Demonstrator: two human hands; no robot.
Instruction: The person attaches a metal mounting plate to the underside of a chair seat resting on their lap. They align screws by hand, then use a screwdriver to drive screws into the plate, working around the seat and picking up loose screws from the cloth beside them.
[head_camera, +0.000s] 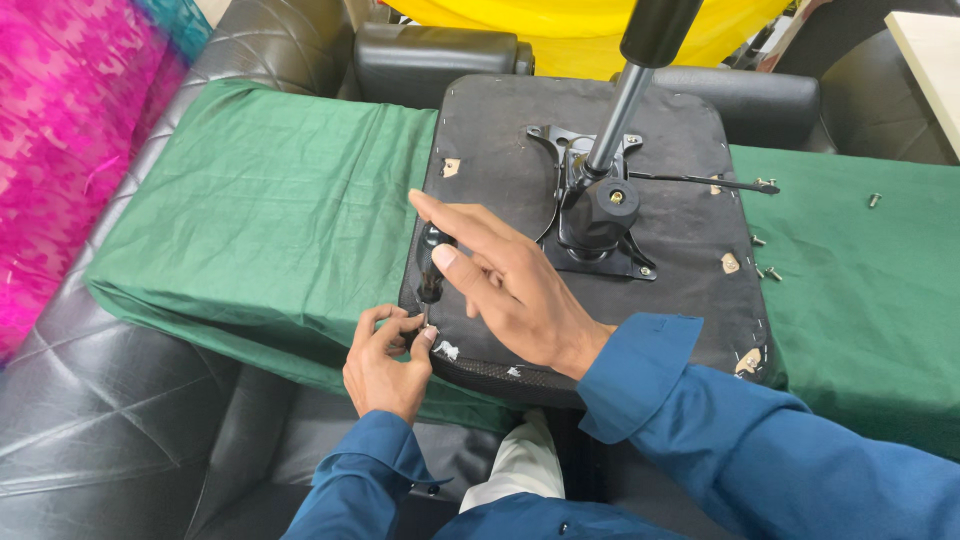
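Observation:
An upturned black office chair seat (500, 150) lies on a green cloth (270, 210), with its metal mechanism plate (590, 215) and gas cylinder (625, 95) pointing up. My right hand (510, 285) holds a black-handled screwdriver (432, 268) upright at the seat's near left corner, thumb and palm on the handle, fingers stretched out. My left hand (388, 360) pinches the tool's metal tip just below, fingers closed around it against the seat's edge. Whether a screw sits under the tip is hidden.
Several loose screws (765, 268) lie on the cloth right of the seat, one more screw (874, 199) farther right. A black lever (700, 180) sticks out of the mechanism. Black leather sofa cushions (130, 400) lie under the cloth; pink fabric (70, 130) is at left.

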